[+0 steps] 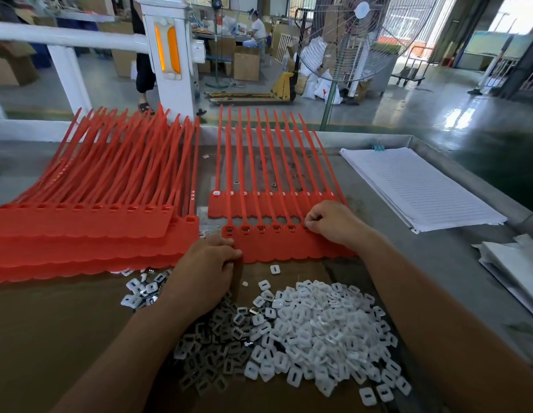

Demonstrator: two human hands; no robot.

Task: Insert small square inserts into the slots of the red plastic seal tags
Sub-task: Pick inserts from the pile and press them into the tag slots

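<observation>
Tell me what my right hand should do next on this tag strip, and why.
Probably press down at the sixth slot of the near tag strip, where the right hand pinches down. The five slots to its left already show inserts, and the left hand grips the strip's left edge. Any insert under that hand is hidden.

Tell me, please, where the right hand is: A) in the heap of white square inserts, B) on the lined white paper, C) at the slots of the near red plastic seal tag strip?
C: the right hand pinches at a slot of the red plastic seal tag strip.
</observation>
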